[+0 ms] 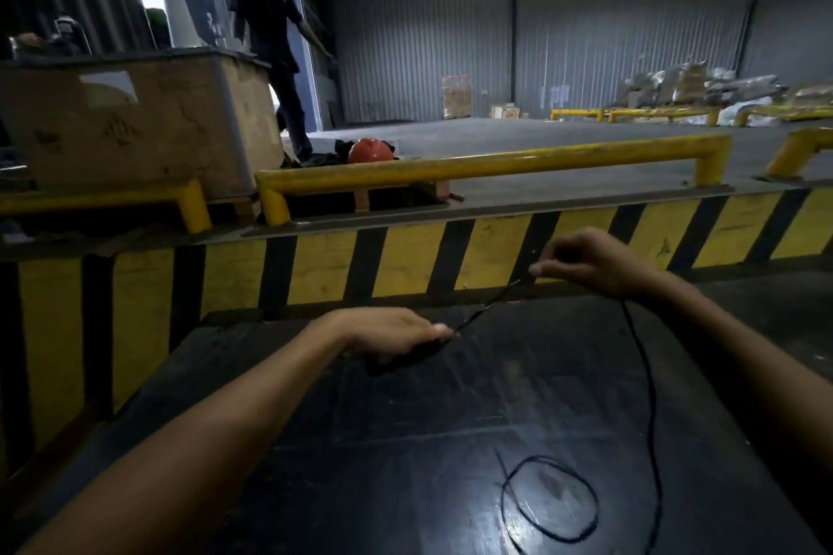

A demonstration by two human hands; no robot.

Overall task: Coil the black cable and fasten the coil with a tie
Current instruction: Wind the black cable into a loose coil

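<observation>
A thin black cable (647, 388) lies on a dark table top (405, 442). One stretch runs taut between my two hands. My left hand (392, 336) is closed on the cable's end, with a dark bundle under the fingers that I cannot make out. My right hand (590, 264) pinches the cable further along, raised above the table's far edge. From the right hand the cable drops toward me and forms one loose loop (550, 498) on the table near the bottom. No tie is visible.
A yellow and black striped barrier (450, 257) stands just beyond the table, with a yellow rail (496, 164) above it. An orange hard hat (370, 151) lies behind the rail. A person (270, 36) stands at the back left beside a wooden crate (135, 122).
</observation>
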